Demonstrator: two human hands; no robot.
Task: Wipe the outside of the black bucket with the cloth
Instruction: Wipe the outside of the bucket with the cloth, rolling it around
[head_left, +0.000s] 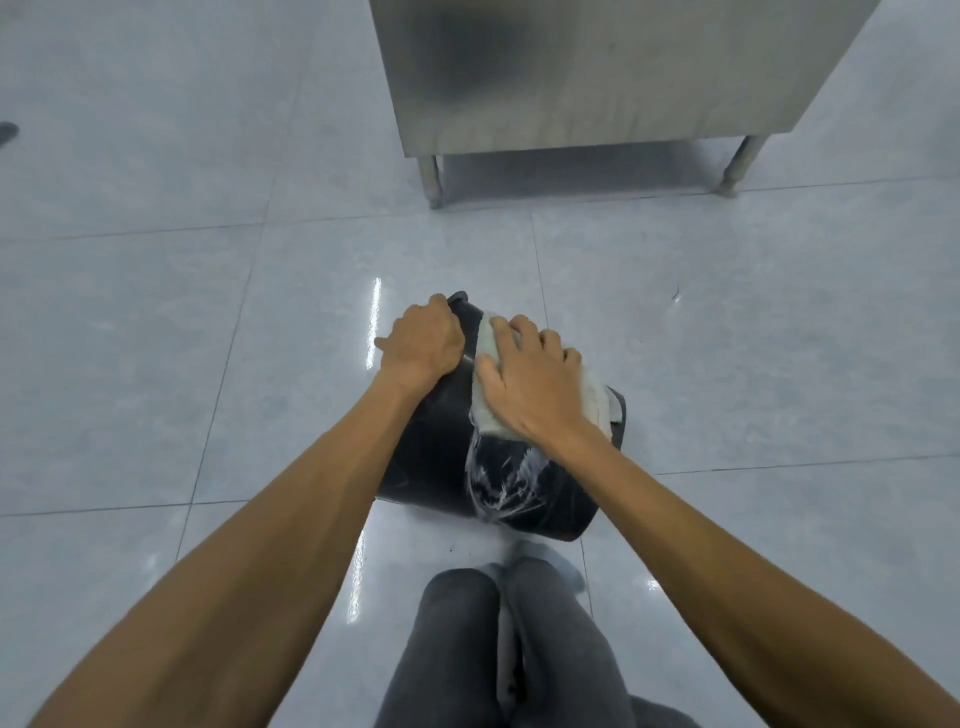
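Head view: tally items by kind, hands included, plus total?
Hands: 2, left hand gripping the bucket's rim, right hand pressing the cloth
Black bucket: 1, lying on its side
White cloth: 1
Clear plastic film on the bucket: 1
Steel cabinet: 1
Total: 6

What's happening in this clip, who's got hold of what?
A person crouched on a tiled floor is cleaning a black bucket that lies tipped on its side. The left hand grips the bucket's far end to steady it, while the right hand presses a pale cloth flat against the bucket's outer wall. A crinkled clear film shows on the wall just below the cloth. A steel cabinet stands beyond.
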